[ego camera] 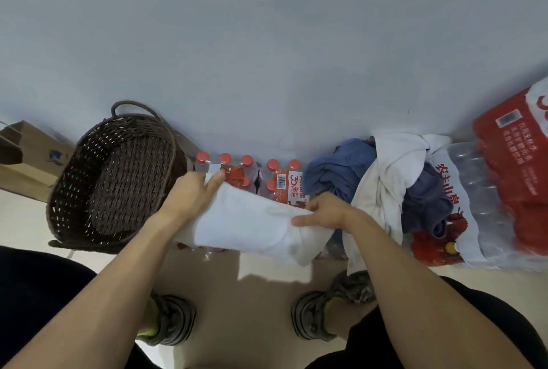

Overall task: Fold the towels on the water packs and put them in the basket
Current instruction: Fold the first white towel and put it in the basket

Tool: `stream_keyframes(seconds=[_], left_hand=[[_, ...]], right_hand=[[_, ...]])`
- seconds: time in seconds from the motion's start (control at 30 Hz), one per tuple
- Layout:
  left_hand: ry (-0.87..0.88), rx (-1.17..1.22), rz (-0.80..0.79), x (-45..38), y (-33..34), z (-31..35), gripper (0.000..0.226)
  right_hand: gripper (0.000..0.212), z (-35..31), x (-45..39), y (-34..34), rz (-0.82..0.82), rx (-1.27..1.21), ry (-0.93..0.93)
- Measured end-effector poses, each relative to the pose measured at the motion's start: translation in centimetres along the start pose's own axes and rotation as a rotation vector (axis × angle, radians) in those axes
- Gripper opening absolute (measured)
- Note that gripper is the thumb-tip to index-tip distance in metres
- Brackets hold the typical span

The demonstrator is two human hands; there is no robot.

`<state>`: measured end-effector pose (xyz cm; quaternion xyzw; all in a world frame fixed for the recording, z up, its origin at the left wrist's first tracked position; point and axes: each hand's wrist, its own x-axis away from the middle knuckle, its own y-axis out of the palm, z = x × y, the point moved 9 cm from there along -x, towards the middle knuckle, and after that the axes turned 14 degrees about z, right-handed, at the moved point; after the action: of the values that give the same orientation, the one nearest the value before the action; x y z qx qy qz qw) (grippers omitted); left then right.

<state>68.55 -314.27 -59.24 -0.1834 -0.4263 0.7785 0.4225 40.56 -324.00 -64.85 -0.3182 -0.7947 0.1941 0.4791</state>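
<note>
A white towel (246, 220) lies partly folded across the red-capped water pack (255, 173) in front of me. My left hand (189, 191) grips its far left corner, thumb on top. My right hand (326, 211) pinches the towel's right edge. To the left stands a dark woven basket (71, 191), with nothing inside. On the right, a heap of towels rests on another water pack (474, 191): a blue towel (335, 173), a white towel (391, 173) and a grey-blue towel (424, 202).
A red-wrapped water pack (516, 173) sits at the far right. A brown cardboard box (26, 158) stands behind the basket on the left. A plain wall is right behind the packs. My two shoes (169, 321) are on the pale floor below.
</note>
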Motion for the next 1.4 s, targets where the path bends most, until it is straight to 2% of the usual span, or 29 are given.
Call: stream_keyframes(seconds=[0.1,0.17,0.27,0.37,0.47,0.53,0.6,0.63,0.7,0.77,0.83,0.9,1.03,1.17,1.3,1.4], left_hand=[[-0.244,0.089,-0.028,0.5,2.7,-4.3,0.053],[-0.423,0.234,-0.006,1.1,4.4,-6.5,0.042],[-0.504,0.274,-0.016,1.8,6.3,-8.3,0.026],[-0.492,0.252,0.066,1.2,6.1,-8.9,0.025],[-0.442,0.224,0.155,0.5,5.3,-8.0,0.028],[-0.365,0.070,0.224,0.7,4.6,-6.8,0.035],[-0.142,-0.189,0.269,1.5,4.5,-4.1,0.041],[-0.007,-0.234,0.267,2.2,5.2,-2.3,0.042],[0.239,-0.181,0.181,4.1,7.5,0.8,0.046],[0.344,-0.203,0.017,6.1,10.5,1.3,0.057],[0.401,-0.339,-0.095,7.3,12.5,-0.1,0.062],[0.433,-0.413,-0.134,7.7,13.3,-1.2,0.063],[0.422,-0.425,-0.140,7.4,13.5,-1.2,0.063],[0.408,-0.440,-0.130,7.5,13.4,-0.9,0.064],[0.403,-0.376,-0.131,7.1,13.6,0.4,0.060],[0.435,-0.365,-0.135,7.4,14.0,1.1,0.060]], right_hand=[[0.038,1.8,-0.9,-1.6,0.248,-0.410,0.133],[0.031,3.7,-1.0,-0.6,0.287,-0.565,0.264],[0.030,5.9,-1.1,0.8,0.321,-0.447,0.343],[0.031,5.1,-1.7,-0.7,0.488,-0.484,0.233],[0.039,5.7,-2.5,-0.9,0.528,-0.610,0.316],[0.042,6.7,-2.7,0.0,0.472,-0.488,0.425],[0.062,6.7,-2.5,0.2,0.474,-0.268,0.440],[0.072,6.3,-2.4,0.4,0.492,-0.200,0.430],[0.091,5.9,-2.2,1.1,0.496,-0.148,0.409],[0.098,5.7,-1.9,1.8,0.470,-0.126,0.421],[0.081,5.8,-2.0,2.0,0.451,-0.142,0.419],[0.063,6.0,-2.1,2.3,0.419,-0.196,0.418],[0.046,5.4,-2.2,2.6,0.398,-0.300,0.365],[0.029,5.4,-2.1,1.6,0.409,-0.521,0.339],[0.033,6.0,-1.7,-0.1,0.483,-0.558,0.302],[0.037,6.4,-1.3,-1.7,0.532,-0.487,0.292]])
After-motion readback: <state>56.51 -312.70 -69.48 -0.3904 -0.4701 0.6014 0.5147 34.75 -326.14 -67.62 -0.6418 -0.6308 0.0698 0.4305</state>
